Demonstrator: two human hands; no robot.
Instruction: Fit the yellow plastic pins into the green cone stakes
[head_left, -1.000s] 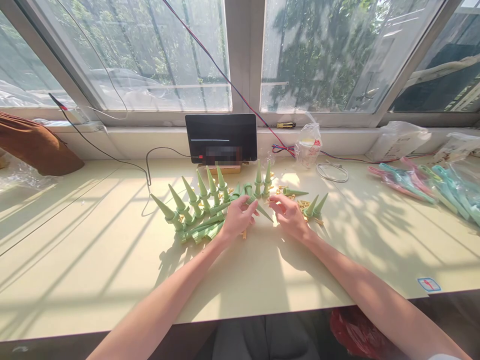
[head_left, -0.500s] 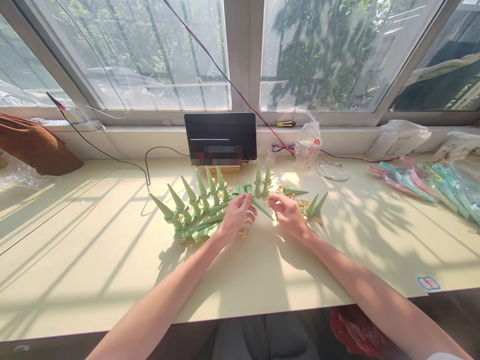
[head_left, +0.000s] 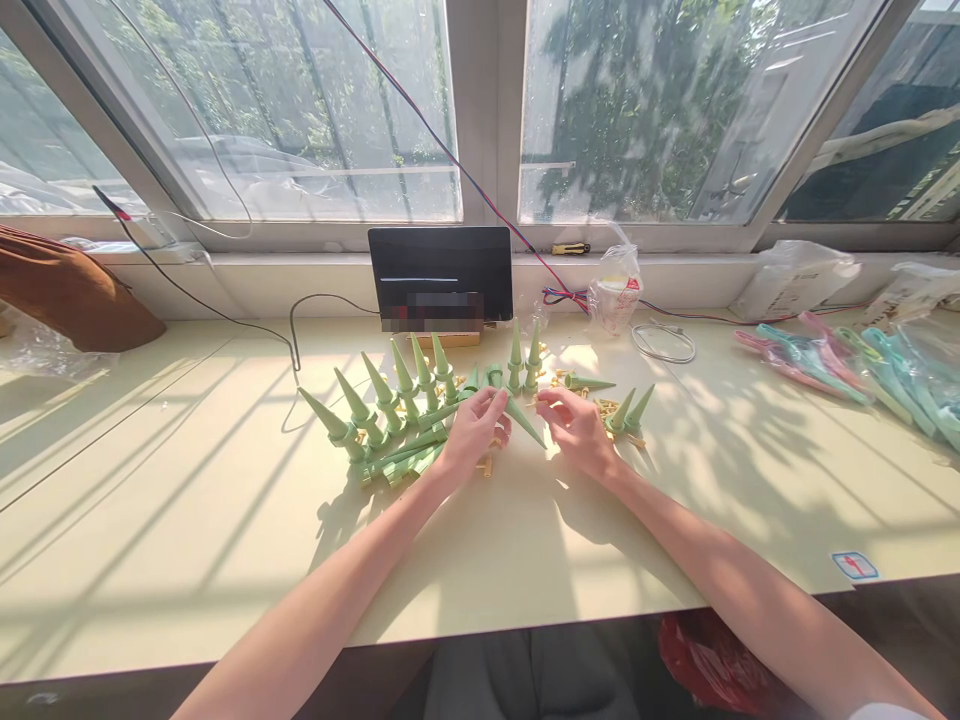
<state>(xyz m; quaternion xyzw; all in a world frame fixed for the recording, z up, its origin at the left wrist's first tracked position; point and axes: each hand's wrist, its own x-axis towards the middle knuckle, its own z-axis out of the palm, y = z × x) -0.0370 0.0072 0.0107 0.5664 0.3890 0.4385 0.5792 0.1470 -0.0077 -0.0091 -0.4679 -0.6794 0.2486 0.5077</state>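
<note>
My left hand (head_left: 478, 425) is closed on a green plastic cone (head_left: 528, 424), whose pointed end slants down to the right. Close by, my right hand (head_left: 576, 422) has its thumb and fingers pinched together around a small yellow peg (head_left: 535, 399), only partly visible. Left of my hands stands a row of green cones on collars (head_left: 385, 392), with more green cones (head_left: 409, 455) lying flat in front of them. Two upright cones (head_left: 515, 360) stand just behind my hands. Beside my right hand are two more cones (head_left: 637, 408) and loose yellow pegs (head_left: 606, 407).
A dark tablet screen (head_left: 442, 275) leans at the back by the window. Behind my right hand are a plastic-wrapped cup (head_left: 617, 295) and a coiled white cable (head_left: 664, 344). Pink and teal plastic items (head_left: 817, 360) lie at the right; a brown cloth-like item (head_left: 67, 290) is at the left.
The green cone in my left hand has tilted slightly, its tip a little lower. My right hand has barely moved.
</note>
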